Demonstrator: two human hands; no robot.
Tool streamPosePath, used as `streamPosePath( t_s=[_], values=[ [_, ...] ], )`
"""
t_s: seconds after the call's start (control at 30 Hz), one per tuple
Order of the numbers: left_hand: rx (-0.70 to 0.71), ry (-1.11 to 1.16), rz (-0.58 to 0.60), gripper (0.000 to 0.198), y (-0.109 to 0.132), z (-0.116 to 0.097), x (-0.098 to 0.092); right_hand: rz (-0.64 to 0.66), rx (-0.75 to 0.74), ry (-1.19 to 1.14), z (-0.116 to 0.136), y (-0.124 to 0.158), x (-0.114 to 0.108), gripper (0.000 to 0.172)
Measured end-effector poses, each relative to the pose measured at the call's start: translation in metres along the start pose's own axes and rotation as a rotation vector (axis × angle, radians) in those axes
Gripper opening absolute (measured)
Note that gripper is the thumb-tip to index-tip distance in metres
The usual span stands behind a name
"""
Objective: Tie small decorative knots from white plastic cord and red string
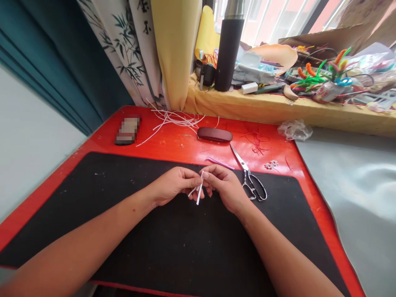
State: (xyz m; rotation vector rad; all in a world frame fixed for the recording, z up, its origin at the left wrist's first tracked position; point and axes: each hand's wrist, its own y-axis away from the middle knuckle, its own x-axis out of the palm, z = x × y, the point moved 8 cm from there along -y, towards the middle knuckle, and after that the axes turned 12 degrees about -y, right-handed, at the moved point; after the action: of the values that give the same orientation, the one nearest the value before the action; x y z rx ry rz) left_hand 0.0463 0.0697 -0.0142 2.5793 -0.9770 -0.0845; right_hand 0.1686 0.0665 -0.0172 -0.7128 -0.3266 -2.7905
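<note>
Above the black mat (173,243), my two hands meet around a thin white strip (199,194) that is folded or looped, its loose ends hanging down. My left hand (182,181) pinches it between thumb and fingers from the left. From the right, my right hand (221,179) grips its upper part with thumb and forefinger. Fingers hide part of the strip, so I cannot tell how it is looped. Just right of my right hand lie scissors (249,175) with silver handles, partly on the mat. Purple tweezers (219,163) rest behind my hands.
On the red table (173,144) lie a bundle of white strips (176,119), a maroon case (215,134), a blurred-out phone-like object (128,131), red threads (256,142) and a crumpled plastic bag (295,130). A black thermos (229,53) and craft clutter crowd the windowsill (216,101).
</note>
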Motion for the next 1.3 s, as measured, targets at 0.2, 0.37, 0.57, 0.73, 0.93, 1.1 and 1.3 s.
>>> streamPosePath(
  t_s=[0.2,0.37,0.57,0.73,0.93,1.1,1.3],
  values=[
    [0.009,0.048,0.014,0.052,-0.0002,0.0008,0.0016,-0.014,0.011,-0.012,-0.0022,0.0001,-0.0021,0.034],
    [0.011,0.089,0.036,0.049,-0.0008,0.0044,0.0024,-0.002,0.005,-0.021,-0.0025,0.0005,-0.0018,0.031],
    [0.014,0.111,0.051,0.046,-0.0002,0.0048,0.0034,0.017,-0.004,-0.023,-0.0015,0.0018,0.0002,0.031],
    [0.036,0.133,0.076,0.044,0.0015,0.0014,0.0051,0.007,0.005,-0.024,-0.0034,0.0016,-0.0003,0.029],
    [0.032,0.139,0.076,0.047,0.0018,-0.0002,0.0064,-0.019,0.011,-0.058,-0.0031,0.002,0.0009,0.03],
    [0.029,0.145,0.071,0.049,0.0005,0.0001,0.0062,-0.011,0.004,-0.091,-0.0026,0.0018,0.0016,0.03],
    [0.028,0.14,0.07,0.05,0.0009,0.0007,0.0065,-0.002,-0.007,-0.098,-0.0013,0.0015,0.0005,0.026]
  ],
)
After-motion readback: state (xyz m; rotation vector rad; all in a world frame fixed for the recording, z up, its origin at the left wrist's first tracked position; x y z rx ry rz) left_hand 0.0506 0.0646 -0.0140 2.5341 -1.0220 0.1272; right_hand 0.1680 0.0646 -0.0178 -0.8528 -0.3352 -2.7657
